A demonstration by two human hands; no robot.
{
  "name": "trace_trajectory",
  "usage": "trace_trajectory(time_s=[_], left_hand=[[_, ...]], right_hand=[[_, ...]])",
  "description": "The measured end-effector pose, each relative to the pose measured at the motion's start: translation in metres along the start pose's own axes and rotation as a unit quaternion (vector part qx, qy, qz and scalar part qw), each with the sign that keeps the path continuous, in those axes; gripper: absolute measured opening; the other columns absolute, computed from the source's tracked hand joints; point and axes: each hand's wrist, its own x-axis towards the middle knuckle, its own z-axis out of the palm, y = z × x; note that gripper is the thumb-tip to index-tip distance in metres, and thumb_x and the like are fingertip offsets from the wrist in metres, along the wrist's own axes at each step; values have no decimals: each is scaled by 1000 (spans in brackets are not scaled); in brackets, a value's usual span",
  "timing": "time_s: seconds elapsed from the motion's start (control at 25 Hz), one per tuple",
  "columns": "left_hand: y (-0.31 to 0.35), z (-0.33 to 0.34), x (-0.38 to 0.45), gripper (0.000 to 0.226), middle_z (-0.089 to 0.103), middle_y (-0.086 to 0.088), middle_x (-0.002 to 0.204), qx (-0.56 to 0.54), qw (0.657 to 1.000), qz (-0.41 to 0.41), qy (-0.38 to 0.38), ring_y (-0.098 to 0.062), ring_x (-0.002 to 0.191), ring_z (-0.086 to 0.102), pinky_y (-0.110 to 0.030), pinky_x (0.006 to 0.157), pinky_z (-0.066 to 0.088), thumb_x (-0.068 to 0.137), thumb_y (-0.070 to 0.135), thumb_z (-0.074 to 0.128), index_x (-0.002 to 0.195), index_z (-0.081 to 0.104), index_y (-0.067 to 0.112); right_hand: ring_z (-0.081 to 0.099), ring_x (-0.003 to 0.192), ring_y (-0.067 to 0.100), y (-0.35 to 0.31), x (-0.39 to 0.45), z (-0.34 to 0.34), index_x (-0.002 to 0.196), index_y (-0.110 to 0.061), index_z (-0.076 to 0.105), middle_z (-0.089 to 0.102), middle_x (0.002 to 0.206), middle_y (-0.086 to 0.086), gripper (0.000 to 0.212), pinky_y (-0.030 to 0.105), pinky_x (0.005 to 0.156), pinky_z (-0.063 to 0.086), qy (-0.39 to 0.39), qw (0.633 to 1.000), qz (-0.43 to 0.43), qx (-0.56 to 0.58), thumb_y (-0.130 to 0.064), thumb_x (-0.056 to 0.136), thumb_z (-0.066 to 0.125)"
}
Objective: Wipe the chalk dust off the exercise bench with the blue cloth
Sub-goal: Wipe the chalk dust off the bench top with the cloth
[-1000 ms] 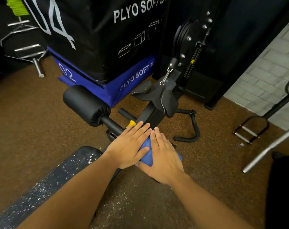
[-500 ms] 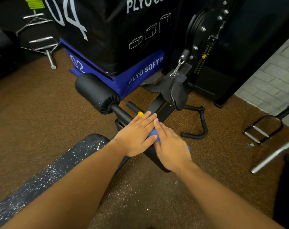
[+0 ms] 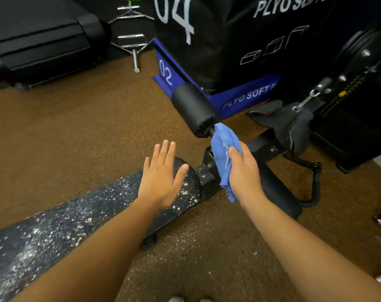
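right hand grip holds blue cloth, seemingly above bench.

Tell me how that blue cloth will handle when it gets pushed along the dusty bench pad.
The blue cloth looks floppy: it droops below the right hand, so it will likely bunch unless pressed flat. Its ribbed weave should probably grip the white dust on the bench pad. It seems light, judging by the loose one-handed hold.

I see dim, even light — no hard shadows. Beyond the plyo box all goes dark; edges bend, hands slightly blurred.
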Motion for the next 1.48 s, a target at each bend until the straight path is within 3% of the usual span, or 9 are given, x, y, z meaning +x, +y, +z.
trace_trajectory(time_s=[0.12,0.4,0.56,0.68,0.8,0.92,1.0,1.32,1.48], left_hand=[[-34,3,-17,69,-7,1,163,30,998,-48,8,-18,148,-13,-48,120,2,97,57,15,154,-3,22],[-99,43,-57,69,-7,-3,163,77,986,-144,23,-23,148,-13,-52,119,1,99,55,18,154,-3,20],[-116,70,-60,70,-6,-4,163,80,981,-175,35,-23,148,-12,-54,119,1,98,57,17,154,-1,20],[-124,87,-58,69,-5,-4,163,74,976,-202,43,-24,148,-12,-55,118,0,97,56,18,154,0,20],[-127,98,-57,68,-5,-4,163,77,969,-227,64,-24,148,-12,-55,118,-1,98,55,18,154,2,20],[-129,104,-58,67,-2,-4,163,76,959,-258,90,-25,149,-11,-55,118,-3,98,53,20,154,5,20],[-130,106,-55,66,1,-4,163,82,955,-269,93,-25,149,-9,-55,118,-3,98,52,21,154,8,20],[-130,104,-58,67,1,-4,163,91,953,-277,85,-24,149,-8,-53,119,-2,97,51,17,154,8,18],[-129,104,-59,67,-1,-4,163,88,954,-276,83,-24,149,-10,-52,119,-3,97,51,15,154,7,17]], right_hand=[[55,113,14,22,-1,43,133,-24,51,60,126,-2,37,35,98,43,-12,999,-8,-44,-29,98,41],[50,120,24,82,16,90,143,-28,38,53,137,0,43,34,91,36,3,972,-52,-230,-36,100,36],[41,130,32,128,41,116,145,-19,33,38,148,9,52,43,98,36,-76,897,-139,-413,-42,98,36],[16,143,37,163,48,132,143,-8,31,22,156,18,64,55,111,22,-126,821,-169,-530,-49,94,40],[0,146,38,159,65,135,143,-6,29,9,159,19,71,61,112,8,-125,802,-204,-547,-49,89,46],[-9,146,37,154,84,134,153,-26,5,-11,161,7,69,61,113,9,-223,773,-251,-538,-44,95,38],[-8,146,33,158,88,135,153,-32,3,-10,162,2,62,58,115,11,-254,759,-249,-545,-44,98,31],[-6,148,27,177,47,102,153,-20,8,-2,162,3,64,48,119,11,-240,765,-265,-535,-40,93,22],[-3,147,30,169,63,116,153,-20,8,-2,162,5,61,49,118,11,-223,766,-228,-558,-34,97,26]])
